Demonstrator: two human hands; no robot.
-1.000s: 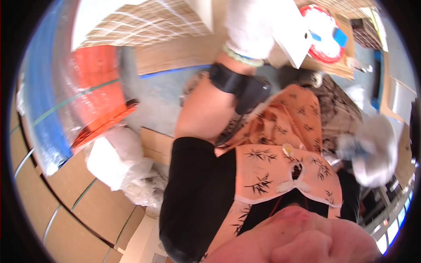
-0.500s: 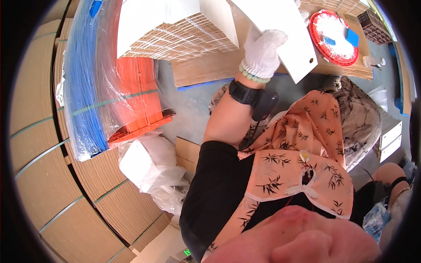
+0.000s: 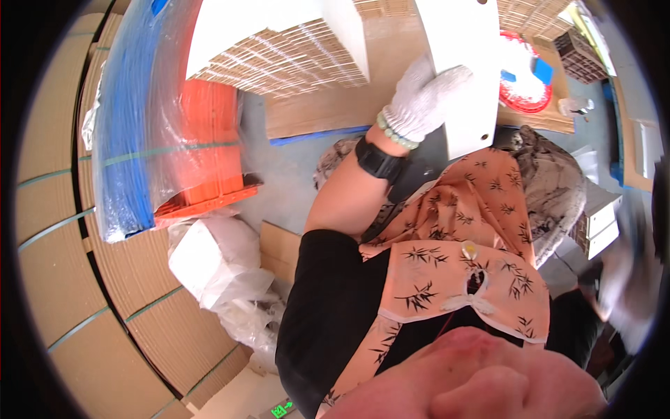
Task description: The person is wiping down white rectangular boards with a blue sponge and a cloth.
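A long white panel point(image 3: 469, 105) with small holes near its corners stands slanted in front of me. My left hand point(image 3: 433, 94), in a white knitted glove with a beaded bracelet and a black watch at the wrist, grips the panel by its left edge. The thumb lies across the face; the other fingers are partly hidden. At the right rim, a white blur next to my black sleeve seems to be my right hand point(image 3: 624, 279). Motion smears its fingers, and whether it holds anything cannot be made out.
Behind the panel sits a red round tray point(image 3: 528, 108) of white material with blue blocks point(image 3: 542, 70). Stacked white-faced boards point(image 3: 293, 59) stand on a cardboard-covered table point(image 3: 314, 115). Plastic-wrapped blue and orange strips point(image 3: 209, 140) and strapped cardboard stacks point(image 3: 49, 237) line the left.
The panel has swung from a diagonal toward upright, its lower end coming nearer to me. My left hand has turned with it, still gripping. At the right rim a blurred white shape has risen.
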